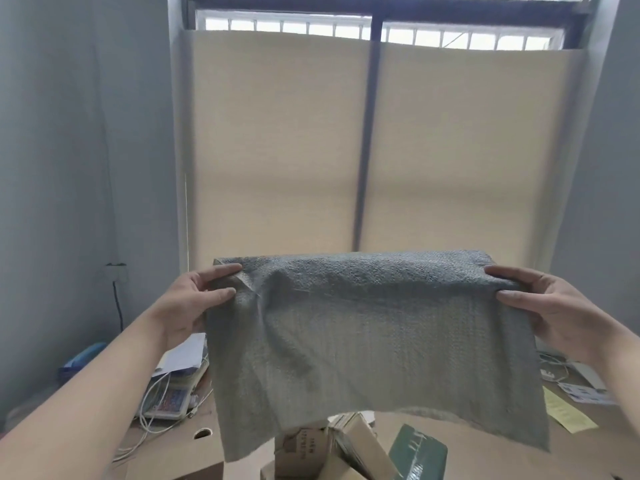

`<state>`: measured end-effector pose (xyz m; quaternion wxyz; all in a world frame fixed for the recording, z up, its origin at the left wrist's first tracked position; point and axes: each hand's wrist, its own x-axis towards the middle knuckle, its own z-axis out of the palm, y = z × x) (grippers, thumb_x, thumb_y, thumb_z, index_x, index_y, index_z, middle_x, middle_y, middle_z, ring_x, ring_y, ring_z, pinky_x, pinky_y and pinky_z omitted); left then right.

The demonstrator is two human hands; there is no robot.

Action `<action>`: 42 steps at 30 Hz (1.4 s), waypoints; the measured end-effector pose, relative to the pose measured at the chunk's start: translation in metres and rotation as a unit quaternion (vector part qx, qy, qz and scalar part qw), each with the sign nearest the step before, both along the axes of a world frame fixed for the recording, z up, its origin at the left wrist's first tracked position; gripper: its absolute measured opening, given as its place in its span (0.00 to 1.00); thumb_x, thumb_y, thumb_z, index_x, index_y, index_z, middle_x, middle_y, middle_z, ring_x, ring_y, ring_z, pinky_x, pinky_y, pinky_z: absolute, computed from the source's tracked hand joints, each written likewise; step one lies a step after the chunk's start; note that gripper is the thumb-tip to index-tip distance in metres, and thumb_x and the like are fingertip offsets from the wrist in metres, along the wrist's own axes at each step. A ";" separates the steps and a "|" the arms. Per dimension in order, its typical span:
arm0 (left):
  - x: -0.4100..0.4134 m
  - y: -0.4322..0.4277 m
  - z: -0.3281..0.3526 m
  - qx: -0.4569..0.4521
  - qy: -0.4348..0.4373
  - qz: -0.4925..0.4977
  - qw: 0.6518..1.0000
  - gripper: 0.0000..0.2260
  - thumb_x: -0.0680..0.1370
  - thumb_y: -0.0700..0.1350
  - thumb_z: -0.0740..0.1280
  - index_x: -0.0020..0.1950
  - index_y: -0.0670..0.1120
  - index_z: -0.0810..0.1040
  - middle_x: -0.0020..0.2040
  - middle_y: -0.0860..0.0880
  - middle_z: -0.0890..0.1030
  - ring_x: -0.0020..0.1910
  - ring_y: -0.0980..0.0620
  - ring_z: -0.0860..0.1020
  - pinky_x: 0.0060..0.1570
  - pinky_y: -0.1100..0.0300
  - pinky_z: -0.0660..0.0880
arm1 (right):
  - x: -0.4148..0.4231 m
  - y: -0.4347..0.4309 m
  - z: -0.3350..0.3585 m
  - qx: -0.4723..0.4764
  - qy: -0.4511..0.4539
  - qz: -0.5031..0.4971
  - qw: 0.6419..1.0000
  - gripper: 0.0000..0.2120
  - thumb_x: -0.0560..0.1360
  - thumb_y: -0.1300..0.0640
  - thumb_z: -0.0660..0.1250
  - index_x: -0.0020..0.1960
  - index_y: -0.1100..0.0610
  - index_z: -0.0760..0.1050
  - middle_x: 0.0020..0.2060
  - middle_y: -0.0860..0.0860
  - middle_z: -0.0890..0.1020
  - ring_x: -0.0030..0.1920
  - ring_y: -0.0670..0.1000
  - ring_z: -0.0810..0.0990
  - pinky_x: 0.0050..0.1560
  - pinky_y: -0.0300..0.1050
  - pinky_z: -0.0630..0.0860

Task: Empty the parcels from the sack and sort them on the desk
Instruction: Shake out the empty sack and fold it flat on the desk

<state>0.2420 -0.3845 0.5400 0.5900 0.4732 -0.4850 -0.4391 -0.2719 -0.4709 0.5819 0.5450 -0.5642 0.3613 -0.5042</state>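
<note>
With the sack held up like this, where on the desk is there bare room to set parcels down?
Bare desk shows between the green packet and the yellow slip. It is crowded under the sack, where cardboard parcels lie piled, and at far left around the scale and white cables. Both the left hand and right hand hold the sack.

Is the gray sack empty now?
Looks empty: the sack hangs flat and limp from both hands, with parcels piled below it.

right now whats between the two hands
In the head view, only the grey sack spans the stretch from left hand to right hand, held up by its top corners.
</note>
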 end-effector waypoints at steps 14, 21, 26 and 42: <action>-0.001 -0.004 0.012 0.036 -0.029 -0.034 0.998 0.33 0.44 0.50 0.88 0.46 0.45 0.85 0.41 0.42 0.85 0.35 0.48 0.84 0.34 0.54 0.82 | -0.006 -0.003 -0.009 -0.059 0.098 -0.047 0.992 0.25 0.56 0.48 0.84 0.51 0.53 0.86 0.51 0.58 0.86 0.47 0.48 0.84 0.48 0.37 0.81; -0.007 0.011 0.025 0.073 -0.062 -0.094 0.991 0.28 0.68 0.27 0.75 0.65 0.46 0.78 0.57 0.37 0.84 0.52 0.39 0.83 0.46 0.46 0.83 | -0.016 -0.004 -0.008 -0.049 0.119 -0.031 0.991 0.28 0.61 0.68 0.76 0.61 0.58 0.79 0.54 0.62 0.84 0.45 0.50 0.85 0.49 0.40 0.82; -0.009 0.009 0.025 0.053 -0.099 -0.095 0.989 0.26 0.70 0.28 0.74 0.63 0.49 0.79 0.57 0.41 0.83 0.54 0.45 0.81 0.53 0.49 0.80 | -0.026 -0.007 -0.012 -0.059 0.116 -0.026 0.991 0.33 0.55 0.61 0.82 0.59 0.60 0.79 0.49 0.62 0.83 0.45 0.51 0.84 0.46 0.37 0.82; -0.066 -0.019 0.014 -0.115 -0.300 0.182 0.929 0.12 0.76 0.34 0.71 0.42 0.51 0.86 0.31 0.36 0.79 0.30 0.47 0.76 0.35 0.58 0.73 | -0.073 -0.028 -0.030 -0.208 0.215 -0.152 0.942 0.08 0.79 0.66 0.67 0.44 0.60 0.83 0.22 0.47 0.72 0.21 0.42 0.61 0.22 0.31 0.60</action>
